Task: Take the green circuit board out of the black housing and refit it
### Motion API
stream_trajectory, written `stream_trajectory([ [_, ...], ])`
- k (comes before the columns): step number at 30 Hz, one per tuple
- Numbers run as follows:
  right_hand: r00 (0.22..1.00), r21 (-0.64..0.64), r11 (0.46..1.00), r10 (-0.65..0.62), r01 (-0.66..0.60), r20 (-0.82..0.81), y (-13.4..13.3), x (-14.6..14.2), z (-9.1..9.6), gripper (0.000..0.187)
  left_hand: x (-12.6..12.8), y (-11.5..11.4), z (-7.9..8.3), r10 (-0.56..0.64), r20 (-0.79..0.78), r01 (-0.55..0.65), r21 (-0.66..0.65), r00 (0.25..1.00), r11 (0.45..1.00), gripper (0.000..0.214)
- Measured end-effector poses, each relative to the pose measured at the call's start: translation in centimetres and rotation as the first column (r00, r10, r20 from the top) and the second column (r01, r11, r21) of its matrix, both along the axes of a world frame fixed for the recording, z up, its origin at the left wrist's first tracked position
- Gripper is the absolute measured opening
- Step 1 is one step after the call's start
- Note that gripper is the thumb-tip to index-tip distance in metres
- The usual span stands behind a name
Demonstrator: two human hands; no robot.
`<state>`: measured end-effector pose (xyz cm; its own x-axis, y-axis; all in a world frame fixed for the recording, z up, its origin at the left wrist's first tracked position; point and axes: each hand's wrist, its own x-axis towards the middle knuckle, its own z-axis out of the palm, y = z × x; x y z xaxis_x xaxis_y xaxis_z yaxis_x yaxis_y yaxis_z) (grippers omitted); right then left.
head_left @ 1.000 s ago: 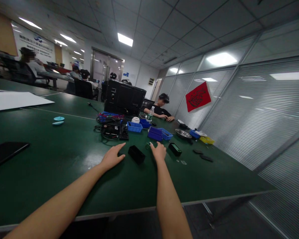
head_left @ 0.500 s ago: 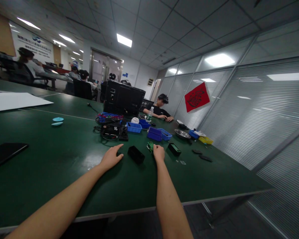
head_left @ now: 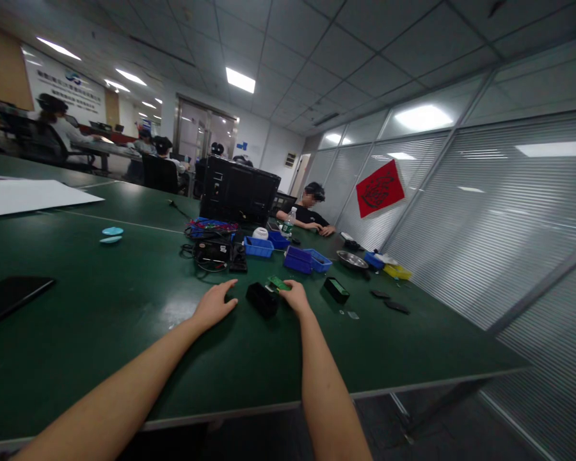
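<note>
My right hand (head_left: pixel 296 297) pinches a green circuit board (head_left: pixel 279 282) by its near right end, just above a black box-shaped housing (head_left: pixel 262 300). Whether the board touches the housing I cannot tell. Fingers apart and holding nothing, my left hand (head_left: pixel 217 303) rests on the green table left of the housing. To the right of my right hand stands a second black housing (head_left: pixel 336 290) with a green surface showing inside it. Small clear pieces (head_left: pixel 353 315) lie in front of that one.
Behind my hands are blue bins (head_left: pixel 258 247), a black power adapter (head_left: pixel 212 250) with cables, a monitor (head_left: pixel 240 190) and a water bottle (head_left: pixel 288 221). A metal bowl (head_left: pixel 352 259) and flat black pieces (head_left: pixel 396 307) lie to the right. A person (head_left: pixel 312 211) sits at the far side.
My right hand has moved left with the circuit board, from beside the black housing to just over it. My left hand stays where it was.
</note>
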<state>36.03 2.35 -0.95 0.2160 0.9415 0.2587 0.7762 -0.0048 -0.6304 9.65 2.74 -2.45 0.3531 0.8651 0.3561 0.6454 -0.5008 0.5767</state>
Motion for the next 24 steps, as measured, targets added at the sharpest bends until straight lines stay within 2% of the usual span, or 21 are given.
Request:
stream_trajectory([
  [4,0.959,0.021,0.964,0.264,-0.263,-0.099,-0.1,-1.3,0.2,0.039,0.1,-0.1,0.1,-0.016,0.013,0.016,-0.004,1.000,1.000,0.057],
  [7,0.928,0.011,0.932,0.360,-0.361,-0.096,-0.7,-2.0,0.7,0.039,0.2,-0.4,0.4,-0.038,0.020,0.039,-0.027,0.999,0.999,0.061],
  [15,0.953,-0.046,0.951,0.304,-0.304,-0.017,-1.4,-2.6,1.7,0.039,0.3,-1.5,1.2,-0.178,0.003,0.177,-0.113,0.984,0.978,0.072],
  [24,0.929,-0.053,0.928,0.370,-0.369,0.020,-1.6,-3.7,1.8,0.034,1.0,-1.9,1.2,-0.190,-0.044,0.188,-0.052,0.981,0.981,0.066],
])
